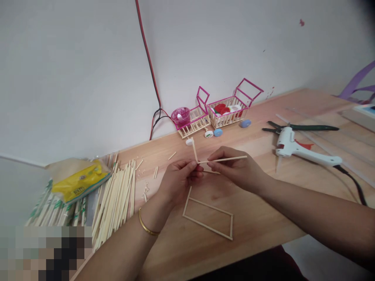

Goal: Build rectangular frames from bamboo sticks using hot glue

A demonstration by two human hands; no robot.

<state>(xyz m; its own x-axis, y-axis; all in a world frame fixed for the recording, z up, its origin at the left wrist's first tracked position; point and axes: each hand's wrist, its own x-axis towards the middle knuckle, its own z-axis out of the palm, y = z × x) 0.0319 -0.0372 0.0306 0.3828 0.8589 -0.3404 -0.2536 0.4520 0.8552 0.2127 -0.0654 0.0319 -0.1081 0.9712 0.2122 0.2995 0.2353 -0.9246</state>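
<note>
Bench (175, 251): plenty of loose sticks (117, 199) at left. Two slatted carts (231, 120) at the back look complete. Flat stick frame (208, 227) near the front edge: four sides closed, one end overhanging. Between the hands: left hand (183, 173) pinches the corner of an upright stick (195, 151) and a level stick (228, 159); right hand (234, 166) pinches the level one. Looks part-built; can't tell if bonded.

Our left hand (187, 173) partly covers the join of two thin pale wooden sticks (228, 159). The white plastic glue gun (304, 152) hides part of the green-handled pliers (316, 127). We cannot read the small print on the yellow plastic packet (80, 182). The right edge crops the white boxy device (358, 117). Blocky blurring obscures the lower-left corner.
</note>
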